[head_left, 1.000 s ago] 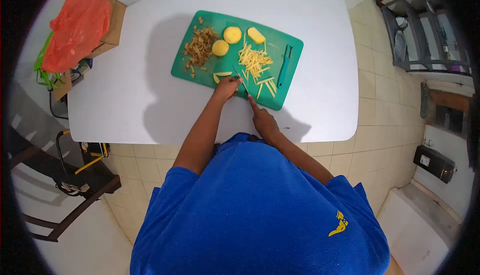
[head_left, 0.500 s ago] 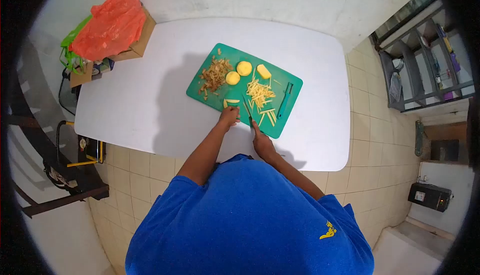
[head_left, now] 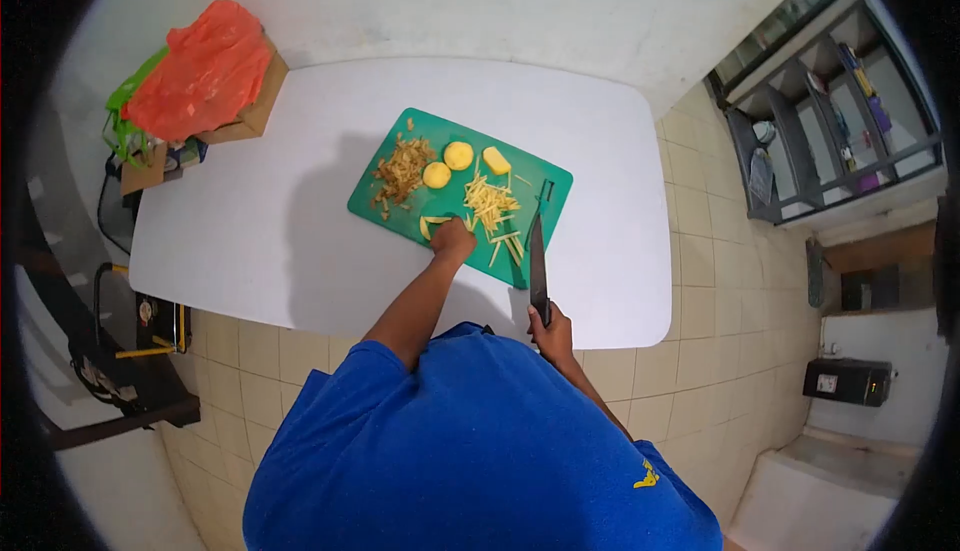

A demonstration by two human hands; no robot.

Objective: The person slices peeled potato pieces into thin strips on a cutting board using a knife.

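Observation:
My right hand grips a knife by its dark handle, blade pointing away from me over the right side of the green cutting board. Low on the board, my left hand is closed around potato strips, its fingertips partly hidden. Potato slices lie just left of it. Beyond is a pile of thin potato sticks. Two peeled potatoes and a trimmed potato block sit farther back. Brown peelings are heaped at left. The blade partly covers a peeler.
The board lies on a white table against a wall. At the table's far left, a red plastic bag rests over a cardboard box, beside a green bag. Grey shelving stands on the right.
My right hand has drawn the knife rightward and toward me, off the cutting area. My left hand has shifted right across the board, toward the stick pile. The view has tilted slightly.

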